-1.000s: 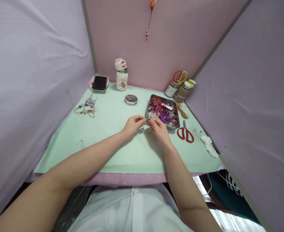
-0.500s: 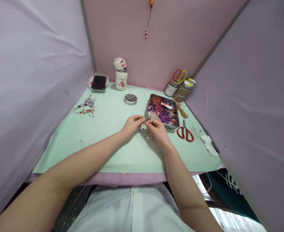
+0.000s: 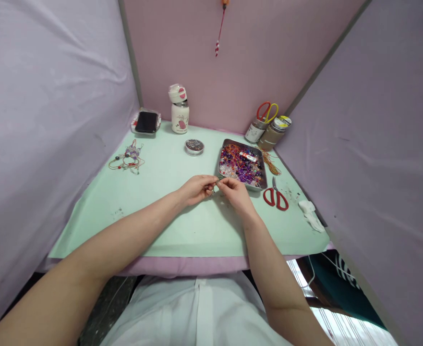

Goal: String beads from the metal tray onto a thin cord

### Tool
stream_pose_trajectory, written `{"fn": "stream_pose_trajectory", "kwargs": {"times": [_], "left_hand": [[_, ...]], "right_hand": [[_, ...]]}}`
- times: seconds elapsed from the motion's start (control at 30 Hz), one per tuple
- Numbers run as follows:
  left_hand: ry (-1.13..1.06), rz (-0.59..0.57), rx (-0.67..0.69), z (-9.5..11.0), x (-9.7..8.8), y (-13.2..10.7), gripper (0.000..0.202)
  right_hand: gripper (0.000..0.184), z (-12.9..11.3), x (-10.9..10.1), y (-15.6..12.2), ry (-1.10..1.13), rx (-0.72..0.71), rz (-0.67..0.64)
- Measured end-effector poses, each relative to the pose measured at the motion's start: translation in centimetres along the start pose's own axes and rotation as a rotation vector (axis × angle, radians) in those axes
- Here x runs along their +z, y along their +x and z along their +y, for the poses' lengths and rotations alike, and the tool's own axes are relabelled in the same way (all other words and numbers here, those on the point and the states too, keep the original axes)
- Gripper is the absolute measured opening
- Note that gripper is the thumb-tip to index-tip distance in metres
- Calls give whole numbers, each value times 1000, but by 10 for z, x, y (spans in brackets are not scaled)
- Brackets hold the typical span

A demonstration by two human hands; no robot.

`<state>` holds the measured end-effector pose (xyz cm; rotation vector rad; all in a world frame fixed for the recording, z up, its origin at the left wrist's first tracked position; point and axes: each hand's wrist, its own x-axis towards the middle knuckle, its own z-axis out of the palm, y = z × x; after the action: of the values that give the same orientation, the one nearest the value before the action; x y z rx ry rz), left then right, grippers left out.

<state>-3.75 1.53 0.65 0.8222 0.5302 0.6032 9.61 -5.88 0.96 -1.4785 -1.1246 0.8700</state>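
My left hand (image 3: 197, 188) and my right hand (image 3: 234, 190) meet fingertip to fingertip over the pale green mat (image 3: 153, 211), just left of the metal tray (image 3: 224, 150) of mixed beads. Both hands are pinched shut on a thin beaded string; only a tiny bit of it (image 3: 214, 186) shows between the fingers. Red-handled scissors (image 3: 276, 198) lie right of my right hand.
At the back stand a white bottle (image 3: 179, 109), a black phone (image 3: 146, 122), a round tin (image 3: 194, 146) and two jars (image 3: 267, 130) holding scissors. Finished bead strings (image 3: 127, 160) lie at left. A white scrap (image 3: 310, 213) sits at the right edge. Fabric walls close three sides.
My hands have drawn closer together, fingertips now touching. The small beads that hung below my left fingers are now hidden between the hands.
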Motion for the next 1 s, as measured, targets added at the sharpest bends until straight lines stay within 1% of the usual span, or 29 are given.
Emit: {"fn": "stream_pose_trajectory", "kwargs": {"times": [0.13, 0.37, 0.57, 0.7, 0.87, 1.0], "left_hand": [[-26, 0, -39, 1, -1, 1, 15], [-37, -23, -63, 3, -1, -1, 13], [56, -23, -10, -3, -3, 2, 21], [106, -7, 9, -4, -1, 0, 23], [161, 45, 58, -4, 3, -3, 22], [187, 96, 110, -5, 2, -3, 20]], "right_hand": [[25, 1, -2, 1, 28, 10, -1], [27, 3, -4, 4, 186, 41, -29], [26, 1, -3, 3, 195, 21, 4], [24, 0, -2, 3, 169, 5, 17], [21, 2, -1, 4, 156, -19, 39], [20, 2, -1, 3, 140, -28, 85]]}}
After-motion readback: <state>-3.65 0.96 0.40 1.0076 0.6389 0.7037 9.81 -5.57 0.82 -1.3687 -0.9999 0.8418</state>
